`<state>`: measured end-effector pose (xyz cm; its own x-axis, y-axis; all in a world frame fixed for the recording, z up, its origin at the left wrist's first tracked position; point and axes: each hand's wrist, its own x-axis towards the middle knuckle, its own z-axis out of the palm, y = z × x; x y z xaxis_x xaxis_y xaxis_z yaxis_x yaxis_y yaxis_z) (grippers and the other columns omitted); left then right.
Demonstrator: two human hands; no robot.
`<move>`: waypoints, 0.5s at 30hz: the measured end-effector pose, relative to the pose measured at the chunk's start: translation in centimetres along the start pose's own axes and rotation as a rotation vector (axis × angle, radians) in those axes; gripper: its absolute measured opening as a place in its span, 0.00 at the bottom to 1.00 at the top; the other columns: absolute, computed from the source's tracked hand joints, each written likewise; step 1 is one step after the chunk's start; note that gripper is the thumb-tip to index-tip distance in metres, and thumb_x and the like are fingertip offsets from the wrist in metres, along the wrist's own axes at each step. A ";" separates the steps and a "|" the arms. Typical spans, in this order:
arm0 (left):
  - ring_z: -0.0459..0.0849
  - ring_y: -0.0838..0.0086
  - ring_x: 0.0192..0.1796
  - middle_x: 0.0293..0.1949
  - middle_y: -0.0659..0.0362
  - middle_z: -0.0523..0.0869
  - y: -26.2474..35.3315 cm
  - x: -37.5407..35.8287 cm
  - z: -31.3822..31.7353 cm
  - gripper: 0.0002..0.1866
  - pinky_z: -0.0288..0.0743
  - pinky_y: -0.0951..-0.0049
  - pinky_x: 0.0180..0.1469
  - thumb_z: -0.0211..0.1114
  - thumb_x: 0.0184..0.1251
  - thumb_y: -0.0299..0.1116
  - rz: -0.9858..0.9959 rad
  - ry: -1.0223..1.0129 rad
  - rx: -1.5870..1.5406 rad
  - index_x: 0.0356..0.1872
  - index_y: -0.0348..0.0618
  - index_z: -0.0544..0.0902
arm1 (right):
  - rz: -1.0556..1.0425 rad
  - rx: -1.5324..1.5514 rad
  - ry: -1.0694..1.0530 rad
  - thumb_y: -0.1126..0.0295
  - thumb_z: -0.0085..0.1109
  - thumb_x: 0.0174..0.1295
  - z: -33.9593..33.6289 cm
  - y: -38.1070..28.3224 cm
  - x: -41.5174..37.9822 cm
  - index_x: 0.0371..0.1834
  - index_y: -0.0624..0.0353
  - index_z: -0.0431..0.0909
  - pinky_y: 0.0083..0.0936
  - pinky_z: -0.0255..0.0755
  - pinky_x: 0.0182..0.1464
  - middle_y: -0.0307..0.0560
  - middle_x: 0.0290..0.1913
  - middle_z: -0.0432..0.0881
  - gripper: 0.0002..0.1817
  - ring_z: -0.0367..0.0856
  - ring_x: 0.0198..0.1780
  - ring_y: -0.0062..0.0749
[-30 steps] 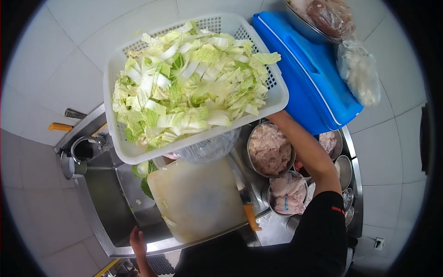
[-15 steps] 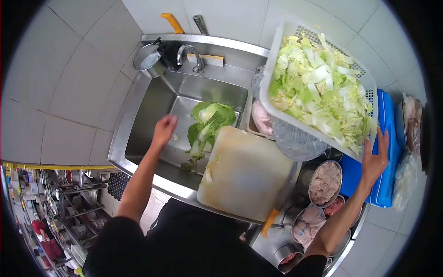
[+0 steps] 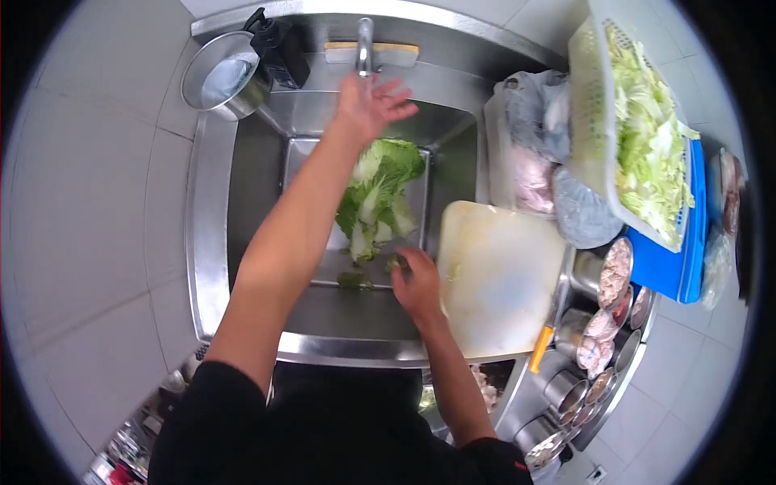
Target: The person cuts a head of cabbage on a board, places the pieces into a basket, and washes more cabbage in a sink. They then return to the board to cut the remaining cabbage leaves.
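Green cabbage leaves lie in the steel sink. My left hand is up at the faucet, just below its spout, with fingers spread and nothing held. Over the sink's right part, my right hand is curled beside the lower leaves; a small green leaf piece shows at its fingertips. The cutting board lies just right of that hand, with a few green scraps on its left side. An orange-handled knife rests along the board's right edge.
A white basket of chopped cabbage stands at the upper right. Bagged meat sits beside it. Metal bowls of meat line the right counter. At the upper left are a metal pot and a black pump bottle.
My right hand has left the basket and moved left to the sink. My left hand has moved up to the faucet, its fingers now spread. The view has shifted toward the sink.
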<state>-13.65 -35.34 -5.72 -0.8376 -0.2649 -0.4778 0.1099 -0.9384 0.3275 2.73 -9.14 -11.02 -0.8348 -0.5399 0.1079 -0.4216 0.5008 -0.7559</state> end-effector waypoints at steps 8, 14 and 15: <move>0.80 0.76 0.49 0.44 0.57 0.84 -1.0 -6.8 -15.6 0.13 0.73 0.73 0.53 0.63 0.68 0.37 0.218 -0.163 1.435 0.48 0.41 0.81 | -0.083 -0.739 -0.242 0.66 0.42 0.70 25.6 17.9 7.4 0.58 0.51 0.74 0.58 0.65 0.60 0.59 0.55 0.78 0.17 0.68 0.65 0.57; 0.81 0.73 0.49 0.45 0.57 0.84 2.1 -11.2 -30.4 0.17 0.73 0.71 0.54 0.65 0.66 0.38 -0.045 0.152 1.380 0.52 0.40 0.79 | 0.219 -0.280 -0.513 0.61 0.45 0.66 23.0 18.0 14.1 0.64 0.51 0.70 0.43 0.62 0.67 0.65 0.64 0.70 0.23 0.69 0.65 0.53; 0.81 0.71 0.50 0.47 0.57 0.84 2.1 -11.2 -31.3 0.20 0.73 0.71 0.55 0.66 0.66 0.39 -0.123 0.246 1.362 0.54 0.39 0.78 | 0.214 -0.292 -0.512 0.61 0.45 0.66 23.2 17.7 14.6 0.64 0.51 0.70 0.43 0.62 0.67 0.65 0.64 0.70 0.23 0.69 0.65 0.53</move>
<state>12.75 -41.31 -25.15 -0.6734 -0.3621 -0.6445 -0.6785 -0.0433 0.7333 -8.70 -23.90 -37.77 -0.6664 -0.6266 -0.4041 -0.4038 0.7589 -0.5108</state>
